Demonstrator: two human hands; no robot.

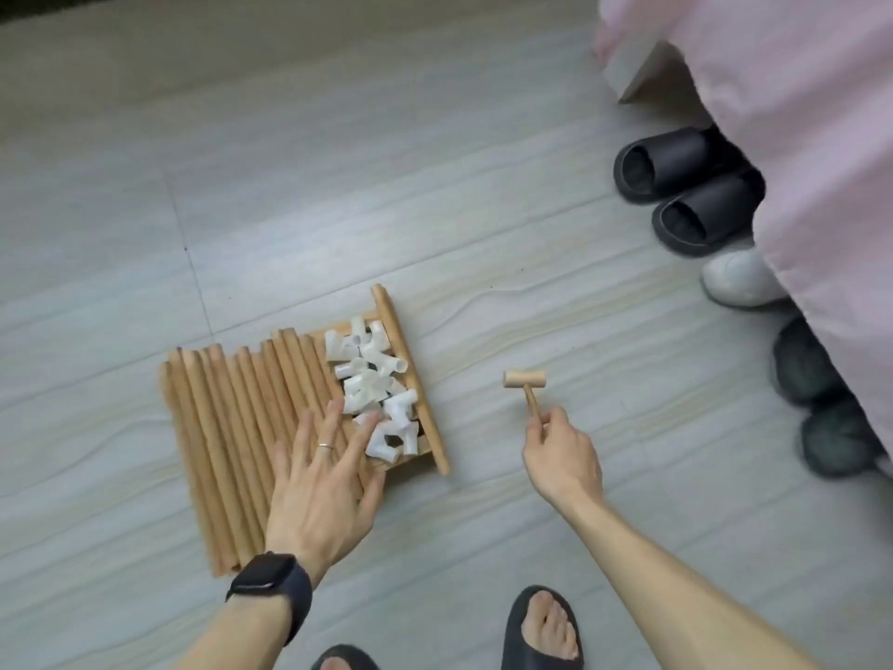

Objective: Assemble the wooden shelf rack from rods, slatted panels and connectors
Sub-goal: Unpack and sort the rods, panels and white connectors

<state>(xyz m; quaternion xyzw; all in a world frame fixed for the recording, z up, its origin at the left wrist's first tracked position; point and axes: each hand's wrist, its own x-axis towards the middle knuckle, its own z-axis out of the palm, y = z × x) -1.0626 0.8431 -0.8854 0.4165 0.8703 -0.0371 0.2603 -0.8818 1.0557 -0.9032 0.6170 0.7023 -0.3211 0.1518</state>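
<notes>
Right hand (563,456) pinches mallet (525,382) handle | left hand (319,490) spread over rods (227,442)

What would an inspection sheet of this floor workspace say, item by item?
Surface: pale tiled floor; the parts lie directly on it.
Job's things: wooden rods side by side over a slatted panel; white connectors heaped on the panel; small wooden mallet.
Clutter: nothing seen.
Grips: left hand flat on the rods, fingertips at the connectors; right hand pinches the mallet handle.
Cables: nothing seen.
Surroundings: black slippers, white shoe and dark shoes beside pink cloth.
</notes>
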